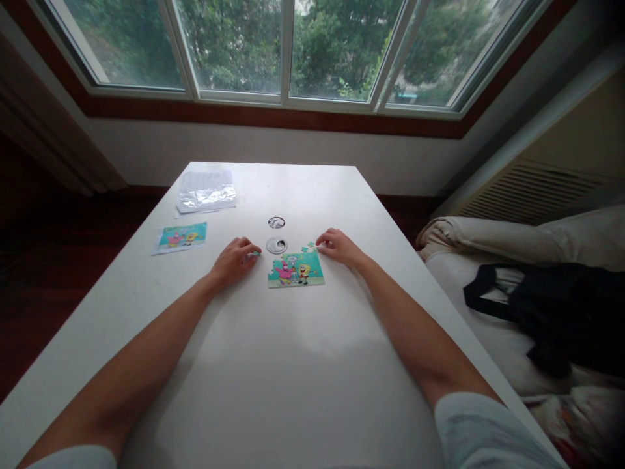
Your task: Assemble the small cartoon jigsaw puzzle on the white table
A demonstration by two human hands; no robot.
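Observation:
A partly joined jigsaw puzzle [296,270] with cartoon figures on a teal ground lies flat on the white table, its top and left edges uneven. To its left, my left hand [235,262] rests with bent fingers, pinching a small teal puzzle piece [256,253] at the fingertips. My right hand [340,248] is at the puzzle's upper right corner, thumb and fingers closed together on what looks like a puzzle piece, mostly hidden. Beside those fingertips lie a few loose puzzle pieces [307,247], just above the puzzle's top edge.
Two round, shiny discs [277,245] lie one behind the other beyond the puzzle. A printed picture card [181,237] is at the left of the table [288,365], with papers and a clear plastic sleeve [207,193] behind it. Dark cloth [561,312] covers part of a sofa at right.

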